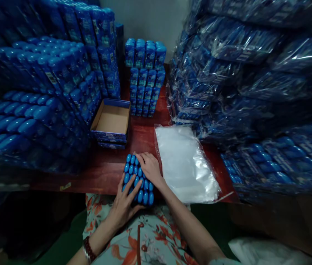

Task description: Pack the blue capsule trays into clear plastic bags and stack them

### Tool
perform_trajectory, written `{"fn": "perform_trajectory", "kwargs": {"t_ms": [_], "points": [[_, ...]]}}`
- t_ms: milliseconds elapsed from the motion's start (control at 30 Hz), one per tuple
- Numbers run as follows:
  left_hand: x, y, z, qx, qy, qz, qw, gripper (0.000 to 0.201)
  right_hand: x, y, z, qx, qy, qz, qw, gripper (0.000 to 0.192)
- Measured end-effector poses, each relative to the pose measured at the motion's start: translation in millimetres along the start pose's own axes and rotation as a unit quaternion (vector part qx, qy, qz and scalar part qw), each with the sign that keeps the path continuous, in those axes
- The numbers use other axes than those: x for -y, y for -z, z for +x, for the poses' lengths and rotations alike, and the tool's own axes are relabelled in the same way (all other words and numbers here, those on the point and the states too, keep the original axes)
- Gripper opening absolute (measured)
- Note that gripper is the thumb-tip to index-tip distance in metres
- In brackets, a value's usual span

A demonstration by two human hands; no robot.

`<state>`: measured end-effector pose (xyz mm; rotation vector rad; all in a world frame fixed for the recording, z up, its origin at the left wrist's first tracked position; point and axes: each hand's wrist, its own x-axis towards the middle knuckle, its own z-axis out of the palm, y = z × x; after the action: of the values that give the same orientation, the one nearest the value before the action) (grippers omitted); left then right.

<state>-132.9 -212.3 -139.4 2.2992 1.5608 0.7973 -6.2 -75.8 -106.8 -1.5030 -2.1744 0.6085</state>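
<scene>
- Nearest, at the table's near edge, both hands are pressed onto a block of blue capped bottles (138,180) standing upright and packed close, caps up.
- The left hand (125,205) lies flat with fingers spread over the near caps, open and pressing down, not closed around anything.
- The right hand (150,167) cups the block's far right corner, fingers curled over the top and side, holding the group together.
- To square such a block well, I judge that even pressure from both sides matters most: palms low on the flanks as well as on the caps, so that no bottle tips out of its row. The near row hangs close to the table edge, so a shove toward the body could spill it.
- Just right of the block lies a stack of clear plastic bags (185,165), flat and empty, its near corner jutting over the red-brown table (103,173).
- Farther, left of centre, an open cardboard box (112,120) with blue printed sides sits on what looks like another flat box; its brown inside shows nothing in it.
- Beyond it, a neat tower of stacked blue bottles (145,77) stands against the far wall.
- On the left, high piles of loose blue bottles (34,92) lie on their sides, caps facing the table.
- On the right, bagged bundles of bottles (241,73) are heaped in shiny film, each bag full and closed as far as can be seen.
</scene>
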Motion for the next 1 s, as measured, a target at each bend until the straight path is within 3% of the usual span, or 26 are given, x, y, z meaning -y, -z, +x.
{"fn": "perform_trajectory", "kwargs": {"t_ms": [133, 233, 300, 367, 467, 533, 600, 733, 833, 1000], "points": [[0.8, 8.8, 2.2, 0.018, 0.02, -0.008, 1.0, 0.089, -12.2, 16.3, -11.3, -0.122, -0.004, 0.128, 0.984, 0.033], [7.8, 18.3, -3.5, 0.018, 0.07, -0.068, 0.995, 0.107, -51.7, 57.7, -37.4, -0.163, 0.001, 0.071, 0.984, 0.026], [15.3, 19.1, -7.6, 0.031, 0.087, -0.117, 0.989, 0.113, -88.8, 88.5, -60.2, -0.096, -0.004, 0.004, 0.995, 0.026], [22.3, 14.0, -8.7, 0.053, 0.081, -0.145, 0.985, 0.105, -124.0, 109.5, -81.2, -0.006, -0.04, -0.043, 0.998, 0.038], [26.5, 1.6, -3.8, 0.068, 0.056, -0.159, 0.983, 0.083, -155.1, 113.0, -99.5, 0.027, -0.079, -0.061, 0.995, 0.028], [23.4, -2.9, 2.1, 0.081, 0.043, -0.152, 0.984, 0.077, -159.6, 102.7, -101.6, -0.005, -0.069, -0.03, 0.997, 0.013], [15.7, -1.0, 9.7, 0.085, 0.03, -0.126, 0.988, 0.077, -157.1, 91.8, -99.2, -0.039, -0.063, 0.012, 0.997, 0.018], [-10.8, 10.3, 38.7, 0.01, 0.031, -0.041, 0.999, 0.073, -152.2, 85.7, -92.1, -0.104, -0.141, 0.111, 0.978, 0.02], [-32.3, 6.6, 72.4, -0.014, 0.061, 0.032, 0.998, 0.072, -153.6, 94.4, -86.1, -0.156, -0.213, 0.175, 0.949, 0.028], [-40.3, -14.3, 106.5, 0.04, 0.069, 0.108, 0.991, 0.077, -150.9, 128.3, -69.9, -0.206, -0.233, 0.23, 0.922, 0.032]]}}
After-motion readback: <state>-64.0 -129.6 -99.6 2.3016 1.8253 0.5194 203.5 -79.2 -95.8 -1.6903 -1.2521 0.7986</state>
